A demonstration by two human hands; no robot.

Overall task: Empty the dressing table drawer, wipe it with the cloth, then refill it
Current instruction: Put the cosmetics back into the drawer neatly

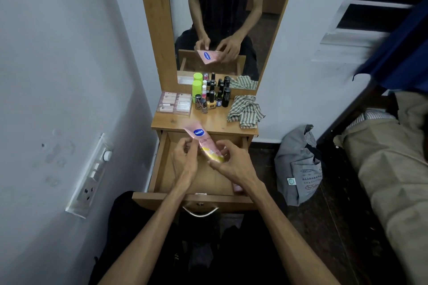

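In the middle of the frame I hold a pink tube (203, 143) with both my hands above the open drawer (162, 169). My left hand (183, 162) pinches the tube from its left side with the fingertips, and my right hand (231, 164) pinches the lower, yellow end with the thumb and the bent fingers. The tube is tilted; its flat sealed end points to the upper left, over the front edge of the table top (208, 127). It is pink with a blue oval label and some yellow print low down.

The drawer is pulled far out towards me, and its wooden floor is mostly bare. At its lower right corner, beside my right wrist, lies a small pink thing, partly hidden. The drawer walls leave free room around my hands.

On the table top, above in the frame, stand small bottles (212, 97) in a group, with a clear box (174, 103) at their left and a striped cloth (245, 111) crumpled at the right, close to the right edge. Behind them is the mirror (222, 18).
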